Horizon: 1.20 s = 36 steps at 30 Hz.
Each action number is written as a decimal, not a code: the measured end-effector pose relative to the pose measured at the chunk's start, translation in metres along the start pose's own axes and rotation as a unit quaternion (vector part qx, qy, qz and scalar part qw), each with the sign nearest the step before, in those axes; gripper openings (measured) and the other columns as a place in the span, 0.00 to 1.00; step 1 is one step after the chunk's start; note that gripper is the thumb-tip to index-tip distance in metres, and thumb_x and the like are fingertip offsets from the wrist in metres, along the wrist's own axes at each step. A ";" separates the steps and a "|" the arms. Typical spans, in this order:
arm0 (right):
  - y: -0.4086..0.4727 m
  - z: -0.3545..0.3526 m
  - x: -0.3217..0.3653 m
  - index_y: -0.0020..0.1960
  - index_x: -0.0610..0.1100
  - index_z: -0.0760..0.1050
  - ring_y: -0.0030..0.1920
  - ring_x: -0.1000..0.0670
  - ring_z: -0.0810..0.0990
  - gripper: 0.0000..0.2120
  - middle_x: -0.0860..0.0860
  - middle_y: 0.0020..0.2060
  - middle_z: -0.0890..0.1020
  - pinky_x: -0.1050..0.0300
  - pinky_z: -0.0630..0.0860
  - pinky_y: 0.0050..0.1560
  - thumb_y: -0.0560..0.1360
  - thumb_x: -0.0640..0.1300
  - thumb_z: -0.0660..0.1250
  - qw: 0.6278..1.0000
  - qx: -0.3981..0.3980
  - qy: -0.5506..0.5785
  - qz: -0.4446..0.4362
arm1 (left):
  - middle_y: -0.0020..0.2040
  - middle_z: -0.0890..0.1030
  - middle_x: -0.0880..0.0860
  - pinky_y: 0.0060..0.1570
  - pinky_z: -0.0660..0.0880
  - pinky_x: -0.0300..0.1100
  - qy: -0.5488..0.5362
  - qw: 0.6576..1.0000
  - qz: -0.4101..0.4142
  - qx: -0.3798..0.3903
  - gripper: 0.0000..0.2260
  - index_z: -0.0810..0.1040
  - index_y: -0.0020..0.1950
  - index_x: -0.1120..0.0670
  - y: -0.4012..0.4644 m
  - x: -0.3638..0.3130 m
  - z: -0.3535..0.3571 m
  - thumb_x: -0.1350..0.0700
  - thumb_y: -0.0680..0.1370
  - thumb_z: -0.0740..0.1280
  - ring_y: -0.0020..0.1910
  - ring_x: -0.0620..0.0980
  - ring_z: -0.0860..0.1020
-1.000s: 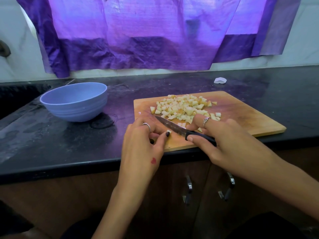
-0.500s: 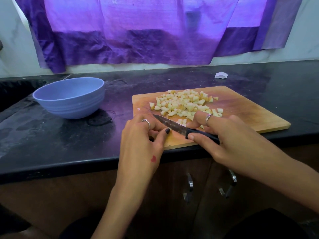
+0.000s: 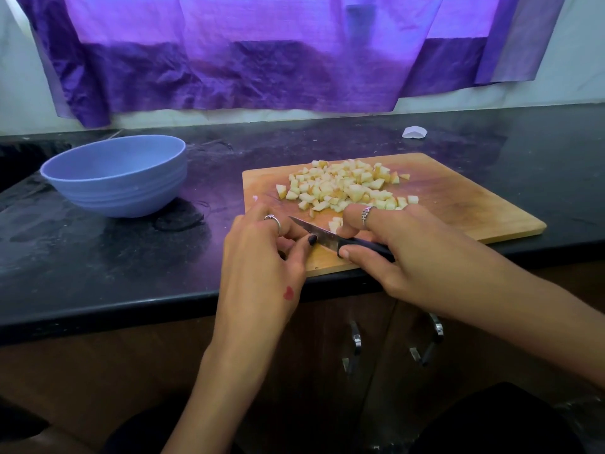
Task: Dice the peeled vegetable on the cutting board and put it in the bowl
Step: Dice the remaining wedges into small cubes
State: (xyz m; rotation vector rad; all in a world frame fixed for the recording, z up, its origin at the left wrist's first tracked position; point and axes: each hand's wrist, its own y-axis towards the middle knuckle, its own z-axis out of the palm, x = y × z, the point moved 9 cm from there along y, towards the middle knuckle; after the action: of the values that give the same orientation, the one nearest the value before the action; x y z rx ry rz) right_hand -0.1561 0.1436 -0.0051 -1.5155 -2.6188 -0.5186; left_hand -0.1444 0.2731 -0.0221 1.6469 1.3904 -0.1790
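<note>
Current step, as judged from the layout: the final cuts of the dicing stage. The cutting board (image 3: 474, 204) lies on the dark counter (image 3: 98, 273) and serves as the reference for all positions below.

The diced vegetable (image 3: 343, 188) forms a loose pile on the far half of the board, with a few cubes (image 3: 335, 223) lying apart near the knife blade. The bowl (image 3: 114, 178) stands on the counter well to the left of the board; no dice are visible in it from this angle.

The right hand (image 3: 402, 253) is at the near edge of the board, fingers wrapped round the black handle of the knife (image 3: 330, 239). The blade points left and away across the near-left corner of the board.

The left hand (image 3: 262, 257) is at the near-left corner, its fingers curled and its thumb tip beside the blade. Whether a last piece is pinched under those fingers cannot be told; they hide that spot.

Next move, as judged: finish any remaining piece, then gather the pile and transfer it leftward off the board into the bowl. Stray cubes near the board edge may fall to the counter during the transfer.
</note>
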 end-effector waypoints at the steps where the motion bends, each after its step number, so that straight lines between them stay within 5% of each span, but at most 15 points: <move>1: 0.000 0.000 0.000 0.50 0.58 0.63 0.33 0.56 0.70 0.04 0.55 0.35 0.69 0.60 0.62 0.30 0.79 0.56 0.57 1.000 -0.001 -0.004 0.001 | 0.42 0.74 0.43 0.40 0.68 0.34 0.000 1.000 0.002 -0.002 0.08 0.79 0.35 0.50 0.000 0.000 0.000 0.58 0.73 0.73 0.45 0.50 0.79; 8: -0.010 -0.006 0.000 0.67 0.61 0.56 0.42 0.51 0.71 0.15 0.56 0.47 0.76 0.55 0.66 0.38 0.81 0.56 0.51 0.985 -0.027 -0.167 -0.024 | 0.41 0.73 0.40 0.40 0.71 0.34 0.007 1.000 0.006 0.005 0.12 0.75 0.33 0.45 0.000 -0.001 0.000 0.56 0.73 0.73 0.45 0.48 0.78; 10: -0.010 -0.010 -0.012 0.67 0.62 0.62 0.44 0.54 0.74 0.16 0.59 0.46 0.77 0.57 0.69 0.41 0.80 0.56 0.55 0.994 -0.035 -0.104 0.001 | 0.43 0.72 0.41 0.45 0.73 0.41 0.039 0.999 0.006 0.010 0.06 0.79 0.37 0.47 0.002 0.000 0.000 0.53 0.73 0.72 0.48 0.47 0.75; 14: -0.014 -0.008 -0.051 0.56 0.55 0.74 0.26 0.59 0.71 0.08 0.58 0.24 0.75 0.66 0.66 0.29 0.80 0.49 0.60 0.981 -0.007 0.165 0.101 | 0.47 0.69 0.41 0.50 0.69 0.46 0.127 0.991 -0.004 0.031 0.04 0.78 0.41 0.46 0.017 0.002 0.003 0.48 0.74 0.70 0.51 0.45 0.67; 16: -0.024 -0.001 -0.066 0.54 0.54 0.76 0.18 0.56 0.65 0.08 0.52 0.21 0.72 0.64 0.61 0.20 0.80 0.47 0.59 0.929 0.027 0.326 0.174 | 0.47 0.68 0.42 0.49 0.70 0.46 0.169 0.984 -0.015 0.046 0.05 0.78 0.43 0.47 0.026 0.002 0.008 0.47 0.74 0.69 0.51 0.46 0.68; 20: -0.051 0.018 -0.073 0.49 0.50 0.79 0.17 0.56 0.58 0.08 0.46 0.24 0.70 0.69 0.52 0.18 0.79 0.47 0.61 0.829 0.090 0.502 0.228 | 0.54 0.73 0.45 0.52 0.72 0.49 0.189 0.980 -0.022 0.054 0.05 0.81 0.48 0.47 0.033 0.004 0.013 0.48 0.76 0.67 0.55 0.49 0.69; 27: -0.071 0.014 -0.085 0.53 0.51 0.81 0.18 0.56 0.57 0.11 0.45 0.25 0.69 0.69 0.52 0.18 0.76 0.47 0.62 0.768 0.018 0.618 0.171 | 0.49 0.77 0.47 0.52 0.73 0.51 0.133 0.991 0.018 -0.029 0.06 0.81 0.51 0.50 0.023 -0.014 0.003 0.52 0.76 0.66 0.51 0.50 0.74; 32: -0.072 0.010 -0.101 0.54 0.49 0.80 0.17 0.56 0.57 0.12 0.44 0.26 0.69 0.69 0.51 0.19 0.73 0.47 0.63 0.741 -0.045 0.648 0.169 | 0.53 0.78 0.44 0.63 0.67 0.47 0.154 0.981 0.090 0.072 0.14 0.79 0.55 0.45 0.014 -0.043 0.035 0.41 0.73 0.68 0.58 0.46 0.71; 36: -0.071 0.009 -0.103 0.55 0.49 0.80 0.17 0.56 0.57 0.13 0.44 0.25 0.69 0.68 0.50 0.19 0.73 0.48 0.63 0.748 -0.051 0.642 0.161 | 0.53 0.77 0.43 0.61 0.68 0.49 0.171 0.977 0.091 0.089 0.16 0.80 0.53 0.46 0.027 -0.037 0.043 0.39 0.71 0.68 0.57 0.46 0.71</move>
State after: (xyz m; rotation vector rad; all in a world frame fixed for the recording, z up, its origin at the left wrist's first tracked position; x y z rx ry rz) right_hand -0.1630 0.0293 -0.0548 -0.9357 -1.2342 -1.1255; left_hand -0.1163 0.2194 -0.0078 2.0152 1.4994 0.0936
